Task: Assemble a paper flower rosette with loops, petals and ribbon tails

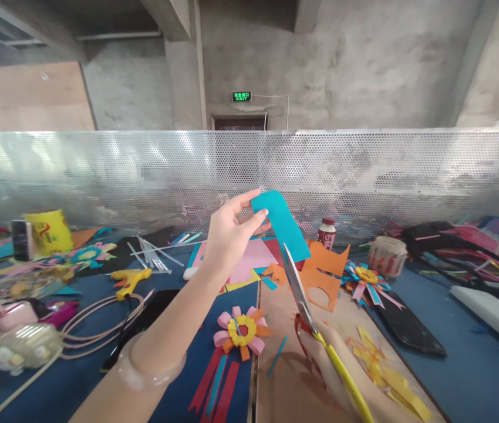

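A bent strip of blue paper (291,226) is pinched between the thumb and fingers of my left hand (234,232), raised above the table. Scissors (296,282) with yellow and reddish handles are in my right hand (326,358), which is closed around them and partly hidden. Their blades point up at the lower edge of the blue paper; I cannot tell whether they have cut into it. Below my left hand lies a paper flower (241,330) with pink and orange loops, a yellow centre and red and blue tails.
Cut orange paper (326,273) lies behind the scissors. A second paper flower (366,276) and a black phone (410,323) are to the right, near yellow scraps (375,358). On the left are a yellow glue gun (130,279), coiled cable (86,320) and glue sticks (152,252).
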A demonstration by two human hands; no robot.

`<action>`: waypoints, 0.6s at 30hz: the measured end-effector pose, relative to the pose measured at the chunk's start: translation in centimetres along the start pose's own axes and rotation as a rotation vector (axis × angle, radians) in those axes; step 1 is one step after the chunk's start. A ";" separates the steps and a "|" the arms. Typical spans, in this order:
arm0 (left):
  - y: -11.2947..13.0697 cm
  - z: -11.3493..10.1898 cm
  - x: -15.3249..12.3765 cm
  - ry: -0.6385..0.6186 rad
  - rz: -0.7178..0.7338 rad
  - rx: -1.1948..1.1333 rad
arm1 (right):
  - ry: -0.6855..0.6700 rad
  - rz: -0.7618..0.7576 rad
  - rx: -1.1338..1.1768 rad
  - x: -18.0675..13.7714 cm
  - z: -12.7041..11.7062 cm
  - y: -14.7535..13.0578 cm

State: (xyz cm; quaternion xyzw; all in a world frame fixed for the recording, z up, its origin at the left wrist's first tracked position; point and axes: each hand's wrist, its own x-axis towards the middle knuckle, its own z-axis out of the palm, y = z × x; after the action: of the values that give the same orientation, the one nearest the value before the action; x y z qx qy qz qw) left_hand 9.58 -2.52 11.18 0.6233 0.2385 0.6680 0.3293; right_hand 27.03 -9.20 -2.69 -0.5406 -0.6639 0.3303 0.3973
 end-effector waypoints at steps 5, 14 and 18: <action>0.2 -0.1 0.0 0.025 0.020 0.029 | -0.010 0.007 -0.007 -0.1 -0.1 0.0; 0.2 0.1 -0.1 0.038 0.004 0.037 | -0.005 0.005 -0.010 0.0 -0.1 0.1; 0.2 0.1 -0.1 0.044 0.014 0.044 | -0.006 0.007 -0.014 0.0 0.0 0.1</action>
State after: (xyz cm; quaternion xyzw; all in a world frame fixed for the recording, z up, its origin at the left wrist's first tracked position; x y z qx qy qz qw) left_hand 9.61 -2.68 11.26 0.6171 0.2560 0.6784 0.3057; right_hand 27.13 -9.16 -2.78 -0.5447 -0.6654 0.3289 0.3903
